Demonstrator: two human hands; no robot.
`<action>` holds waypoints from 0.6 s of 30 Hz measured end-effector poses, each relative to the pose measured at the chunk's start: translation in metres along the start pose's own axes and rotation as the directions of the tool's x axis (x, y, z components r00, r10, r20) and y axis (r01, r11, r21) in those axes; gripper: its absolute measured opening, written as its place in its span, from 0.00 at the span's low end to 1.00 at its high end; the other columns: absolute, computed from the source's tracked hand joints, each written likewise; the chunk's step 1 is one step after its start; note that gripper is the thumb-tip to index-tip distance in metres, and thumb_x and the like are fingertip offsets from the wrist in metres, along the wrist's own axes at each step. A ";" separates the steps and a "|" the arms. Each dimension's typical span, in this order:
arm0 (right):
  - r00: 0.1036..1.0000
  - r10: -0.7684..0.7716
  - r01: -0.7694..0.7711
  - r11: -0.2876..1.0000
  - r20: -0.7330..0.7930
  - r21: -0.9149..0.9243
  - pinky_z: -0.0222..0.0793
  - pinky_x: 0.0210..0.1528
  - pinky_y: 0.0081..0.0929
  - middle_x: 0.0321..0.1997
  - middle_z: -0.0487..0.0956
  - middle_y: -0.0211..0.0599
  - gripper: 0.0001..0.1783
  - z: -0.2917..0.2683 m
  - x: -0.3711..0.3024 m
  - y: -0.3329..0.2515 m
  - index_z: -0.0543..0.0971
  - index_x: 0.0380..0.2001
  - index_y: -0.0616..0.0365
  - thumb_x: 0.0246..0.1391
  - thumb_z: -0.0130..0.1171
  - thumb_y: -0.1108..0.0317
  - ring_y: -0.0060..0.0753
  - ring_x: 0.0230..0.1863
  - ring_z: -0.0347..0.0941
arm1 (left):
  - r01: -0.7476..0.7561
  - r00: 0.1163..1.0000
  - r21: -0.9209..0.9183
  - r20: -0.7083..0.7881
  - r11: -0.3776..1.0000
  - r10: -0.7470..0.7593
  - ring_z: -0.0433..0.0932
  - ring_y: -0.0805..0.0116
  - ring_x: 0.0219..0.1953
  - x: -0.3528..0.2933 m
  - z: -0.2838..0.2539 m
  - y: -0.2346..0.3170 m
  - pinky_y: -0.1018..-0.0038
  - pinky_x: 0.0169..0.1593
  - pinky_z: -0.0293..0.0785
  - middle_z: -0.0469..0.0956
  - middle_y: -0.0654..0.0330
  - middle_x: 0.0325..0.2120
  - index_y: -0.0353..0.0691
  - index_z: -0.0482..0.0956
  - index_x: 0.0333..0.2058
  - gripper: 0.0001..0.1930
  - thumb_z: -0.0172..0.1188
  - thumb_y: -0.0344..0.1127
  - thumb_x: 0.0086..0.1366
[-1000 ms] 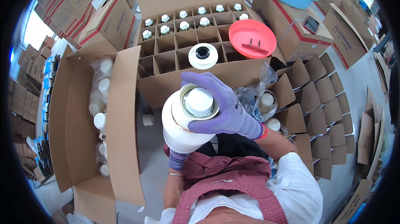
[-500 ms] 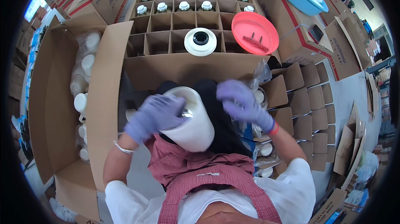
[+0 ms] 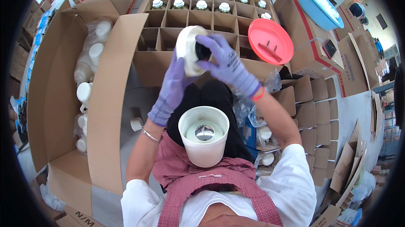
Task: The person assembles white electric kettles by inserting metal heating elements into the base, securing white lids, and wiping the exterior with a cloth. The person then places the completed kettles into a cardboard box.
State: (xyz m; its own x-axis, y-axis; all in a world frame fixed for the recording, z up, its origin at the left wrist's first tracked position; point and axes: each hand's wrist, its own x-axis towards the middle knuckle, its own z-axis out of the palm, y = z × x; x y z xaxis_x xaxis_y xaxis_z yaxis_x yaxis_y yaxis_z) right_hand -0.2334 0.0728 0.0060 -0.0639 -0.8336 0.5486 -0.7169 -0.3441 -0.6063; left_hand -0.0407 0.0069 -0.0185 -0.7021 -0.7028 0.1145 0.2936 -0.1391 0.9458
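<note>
A round white flask-top piece (image 3: 185, 47) with a black centre (image 3: 203, 52) is tilted on edge between my hands, above the near edge of the divided carton. My left hand (image 3: 171, 89) supports its lower left side. The fingers of my right hand (image 3: 230, 64) are closed round the black centre. Both hands wear purple gloves. Between my thighs, on my lap, stands a white cylindrical vessel (image 3: 204, 153), its open mouth facing up. A shiny silver dome (image 3: 204, 132) shows inside it. Neither hand touches the vessel.
Ahead, a divided carton (image 3: 177, 19) holds several white-capped bottles; a red dish (image 3: 270, 37) with small tools sits on its right corner. White parts lie in an open box (image 3: 101, 113) at left. Cardboard dividers (image 3: 306, 113) stand right, below a blue basin (image 3: 318, 7).
Both hands have left the vessel area and moved forward. They have lifted the white piece off the carton. The vessel, earlier tilted under my left hand, now stands upright on my lap.
</note>
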 end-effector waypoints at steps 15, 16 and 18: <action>0.842 0.477 -0.537 0.702 0.252 0.468 0.70 0.56 0.24 0.47 0.79 0.36 0.17 -0.024 -0.099 -0.054 0.77 0.54 0.61 0.67 0.52 0.64 0.24 0.50 0.74 | -0.533 0.685 0.432 0.725 0.727 0.071 0.72 0.43 0.57 -0.066 -0.015 0.019 0.57 0.62 0.66 0.78 0.52 0.53 0.39 0.80 0.51 0.30 0.67 0.45 0.49; 0.870 0.414 -0.492 0.711 0.267 0.502 0.68 0.57 0.24 0.48 0.78 0.34 0.17 -0.016 -0.096 -0.070 0.77 0.53 0.61 0.67 0.53 0.63 0.25 0.52 0.73 | -0.539 0.662 0.426 0.748 0.726 0.053 0.72 0.44 0.56 -0.063 -0.012 0.018 0.56 0.62 0.66 0.78 0.51 0.53 0.38 0.81 0.50 0.30 0.66 0.46 0.48; 0.932 0.230 -0.314 0.899 0.281 0.306 0.70 0.58 0.31 0.51 0.77 0.42 0.16 -0.004 -0.098 -0.079 0.78 0.50 0.61 0.63 0.56 0.65 0.38 0.54 0.74 | -0.560 0.624 0.431 0.781 0.708 0.019 0.71 0.44 0.57 -0.062 -0.009 0.014 0.56 0.61 0.66 0.76 0.49 0.54 0.37 0.82 0.48 0.31 0.66 0.49 0.46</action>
State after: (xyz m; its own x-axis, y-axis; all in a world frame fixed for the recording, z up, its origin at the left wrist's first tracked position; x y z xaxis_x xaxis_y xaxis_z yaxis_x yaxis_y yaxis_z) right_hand -0.1736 0.1838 0.0026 -0.0295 -0.9772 0.2104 -0.4124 -0.1798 -0.8931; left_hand 0.0129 0.0424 -0.0156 -0.9394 0.1035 0.3267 0.3216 0.5954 0.7363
